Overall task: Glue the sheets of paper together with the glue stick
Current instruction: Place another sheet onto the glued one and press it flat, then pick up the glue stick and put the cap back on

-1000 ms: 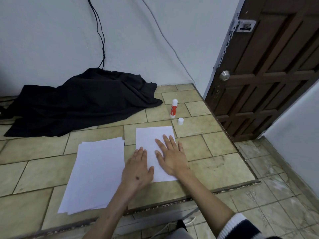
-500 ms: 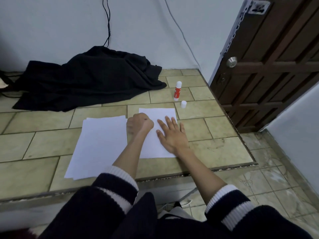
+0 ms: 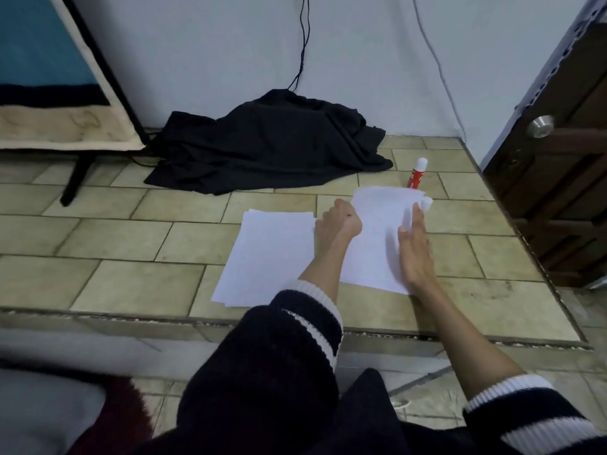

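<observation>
Nearest the camera, my dark sleeves with white stripes fill the bottom of the view, and my lap is blurred and hard to make out. Both forearms reach forward onto a tiled ledge (image 3: 138, 290). My left hand (image 3: 336, 221) is curled into a fist around the left edge of a single sheet of paper (image 3: 377, 244). My right hand (image 3: 414, 247) lies with straight fingers on that sheet's right edge, where the paper curls up and hides my fingertips. A second ago both palms lay flat on this sheet; now its far end is lifted. Just left, touching my left wrist, lies a stack of paper (image 3: 266, 257), partly covered by my arm. Just beyond the lifted sheet stands the glue stick (image 3: 417, 174), its base hidden by the paper, with its white cap (image 3: 427, 203) beside my right fingertips. Farther back, a black cloth (image 3: 269, 149) is heaped against the wall.
</observation>
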